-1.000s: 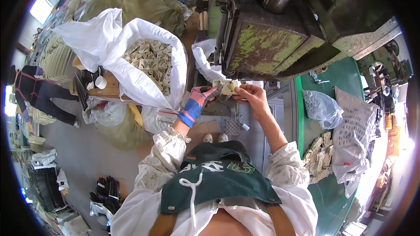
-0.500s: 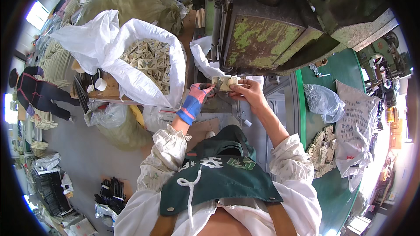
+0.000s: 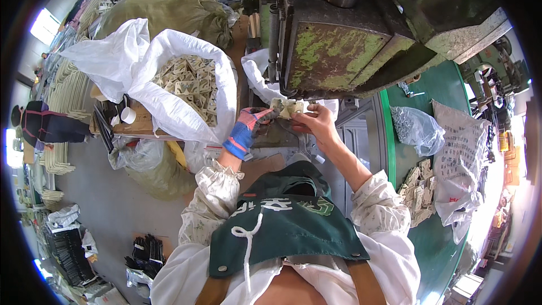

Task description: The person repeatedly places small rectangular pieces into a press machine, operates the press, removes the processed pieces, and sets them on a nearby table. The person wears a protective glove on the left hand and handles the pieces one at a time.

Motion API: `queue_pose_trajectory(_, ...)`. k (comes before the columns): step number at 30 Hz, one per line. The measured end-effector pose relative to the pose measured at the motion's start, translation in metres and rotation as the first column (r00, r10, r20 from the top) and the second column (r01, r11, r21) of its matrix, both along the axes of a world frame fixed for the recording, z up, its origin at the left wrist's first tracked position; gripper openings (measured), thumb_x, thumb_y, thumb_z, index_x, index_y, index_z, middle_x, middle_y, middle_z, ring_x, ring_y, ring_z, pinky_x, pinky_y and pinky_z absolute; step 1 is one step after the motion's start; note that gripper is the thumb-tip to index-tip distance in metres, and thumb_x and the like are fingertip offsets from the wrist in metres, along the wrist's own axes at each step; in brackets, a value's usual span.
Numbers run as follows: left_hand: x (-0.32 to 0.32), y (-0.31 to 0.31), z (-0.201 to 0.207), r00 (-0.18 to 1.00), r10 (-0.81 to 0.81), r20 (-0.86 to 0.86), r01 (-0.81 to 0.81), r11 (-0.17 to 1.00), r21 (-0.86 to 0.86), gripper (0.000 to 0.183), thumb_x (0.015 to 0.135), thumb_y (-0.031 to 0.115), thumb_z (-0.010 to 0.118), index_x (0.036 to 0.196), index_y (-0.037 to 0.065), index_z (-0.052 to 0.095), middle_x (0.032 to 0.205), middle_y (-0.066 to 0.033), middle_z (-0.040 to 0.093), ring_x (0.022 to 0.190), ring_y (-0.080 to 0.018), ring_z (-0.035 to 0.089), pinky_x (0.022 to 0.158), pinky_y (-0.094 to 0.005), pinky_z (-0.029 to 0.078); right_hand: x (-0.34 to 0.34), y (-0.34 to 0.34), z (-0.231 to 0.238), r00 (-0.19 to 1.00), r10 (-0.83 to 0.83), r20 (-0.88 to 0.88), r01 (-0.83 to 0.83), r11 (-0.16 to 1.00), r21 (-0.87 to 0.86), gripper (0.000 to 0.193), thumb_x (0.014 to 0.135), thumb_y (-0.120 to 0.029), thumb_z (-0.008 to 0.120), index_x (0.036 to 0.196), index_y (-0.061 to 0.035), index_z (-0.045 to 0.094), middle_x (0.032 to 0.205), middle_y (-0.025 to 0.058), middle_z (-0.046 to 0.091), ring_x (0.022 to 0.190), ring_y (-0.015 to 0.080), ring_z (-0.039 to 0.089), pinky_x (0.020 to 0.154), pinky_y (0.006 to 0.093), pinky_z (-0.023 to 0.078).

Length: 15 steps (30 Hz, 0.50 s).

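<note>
Between my two hands is a small cream-coloured plate (image 3: 289, 107) with what look like holes or raised spots; its details are too small to make out. My left hand (image 3: 248, 126), in a blue and pink glove with dark fingertips, is closed on the plate's left end. The bare fingers of my right hand (image 3: 320, 123) pinch its right end. Just beyond the plate stands a large press (image 3: 339, 51) with worn green paint, and its heavy block hangs close above my hands. A white sack (image 3: 262, 73) lies partly hidden behind the press.
To the left, an open white sack (image 3: 226, 82) is filled with similar cream plates (image 3: 189, 82). The green table (image 3: 420, 251) on the right holds a plastic bag of small metal parts (image 3: 416, 127), more plates (image 3: 418, 192) and a printed sack (image 3: 460, 158). Another person (image 3: 48, 124) is at far left.
The plate stays between both hands and looks slightly more tilted. My view has shifted a little. At far left, the other person's posture has changed.
</note>
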<state>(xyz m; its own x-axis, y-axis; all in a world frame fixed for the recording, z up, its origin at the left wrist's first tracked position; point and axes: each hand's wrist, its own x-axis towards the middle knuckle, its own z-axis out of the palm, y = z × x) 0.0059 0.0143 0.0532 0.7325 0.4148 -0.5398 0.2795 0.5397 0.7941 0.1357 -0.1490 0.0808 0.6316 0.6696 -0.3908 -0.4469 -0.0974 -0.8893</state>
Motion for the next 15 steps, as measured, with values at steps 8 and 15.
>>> queue_pose_trajectory(8,-0.004,-0.005,-0.022,0.953,-0.081,0.292,-0.129,0.762,0.634,0.01,0.08,0.013,0.069,0.082,0.004,0.067,0.074,-0.0011,0.063,0.065,-0.0069,0.056,0.059,-0.0229,0.046,-0.021,0.006,-0.01,0.974,-0.166,-0.153,0.181,0.98,0.087,0.038,0.077,-0.003,0.07,0.099,0.0034,0.04,0.089,0.0176,0.062,0.071,0.0225,0.065,0.063,0.0307,0.059)
queue_pose_trajectory(15,-0.006,0.016,-0.053,0.948,-0.205,0.243,0.003,0.771,0.637,0.04,0.069,0.002,0.067,0.108,0.013,0.065,0.089,-0.0023,0.062,0.077,-0.0132,0.06,0.065,-0.026,0.051,-0.027,0.006,-0.01,0.957,-0.243,-0.16,0.263,0.957,0.119,0.033,0.077,-0.004,0.072,0.09,-0.0021,0.041,0.084,0.0157,0.064,0.067,0.022,0.066,0.06,0.0284,0.058)
